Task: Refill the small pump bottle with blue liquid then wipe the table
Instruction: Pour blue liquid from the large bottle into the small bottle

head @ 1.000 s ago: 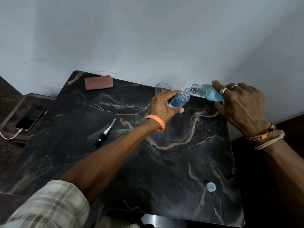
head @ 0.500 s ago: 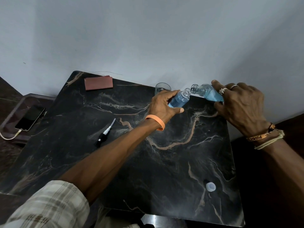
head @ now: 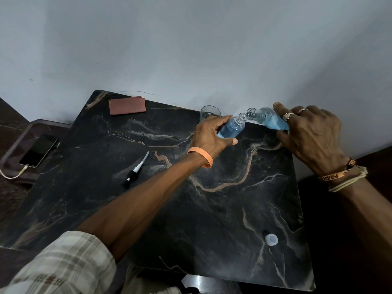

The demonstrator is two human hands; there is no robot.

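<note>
**Bench** (head: 233,209): black marble top with tan veining, set against a pale wall (head: 191,49).

**Small pump bottle** (head: 232,127): clear, neck open, at the far right part of the bench. It is tilted with its mouth toward the right. Blue liquid (head: 227,132) fills most of the body. Its base is hidden, so whether it rests on the bench cannot be told.

**Left hand** (head: 209,136): fingers and thumb wrapped round the small pump bottle. There is an orange wristband (head: 201,154) at the wrist and a plaid sleeve (head: 63,262) at the near edge.

**Larger bottle** (head: 268,118): clear, part-filled with blue liquid, tipped leftward. Its open mouth is just above and almost touching the small bottle's mouth. No stream can be made out.

**Right hand** (head: 311,134): clamped on the larger bottle's body. It has rings on two fingers and thread bands (head: 343,176) at the wrist. The hands are apart, each on its own bottle.

**Pump head** (head: 135,169): black collar with a white dip tube, lying flat on the bench left of the left forearm.

**White cap** (head: 271,239): on the bench near the front right.

**Glass** (head: 209,113): clear, just behind the left hand.

**Reddish-brown pad** (head: 127,105): flat, at the far left corner.

**Phone** (head: 39,150): on a lower surface left of the bench, with a cable (head: 8,175) plugged in.
</note>
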